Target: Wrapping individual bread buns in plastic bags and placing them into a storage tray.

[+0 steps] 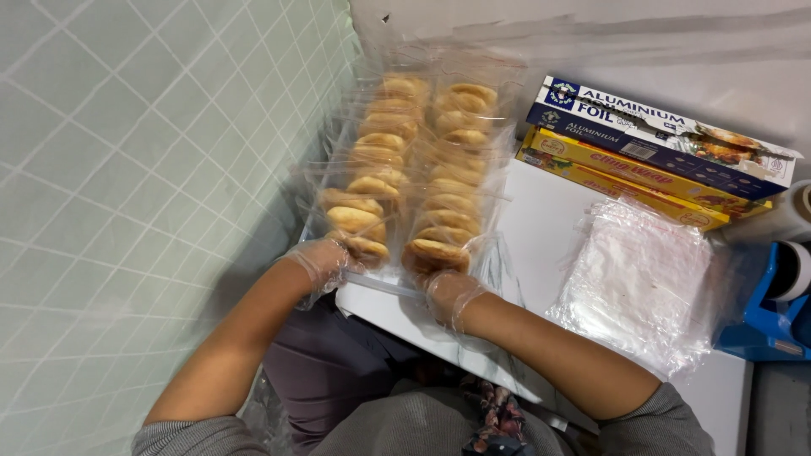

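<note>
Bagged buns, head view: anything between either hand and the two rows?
Nothing visible. The left hand sits at the near end of the left row of bagged buns, the right hand at the near end of the right row of bagged buns. Both hands wear thin clear gloves; the buns are inside clear bags.

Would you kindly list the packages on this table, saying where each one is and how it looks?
Blue box: long carton, far right, topmost, white band.
Yellow box: long carton under it, red markings.
Clear bags: flat stack, right of the hands.
Bagged buns: two rows in clear wrapping, centre.
</note>
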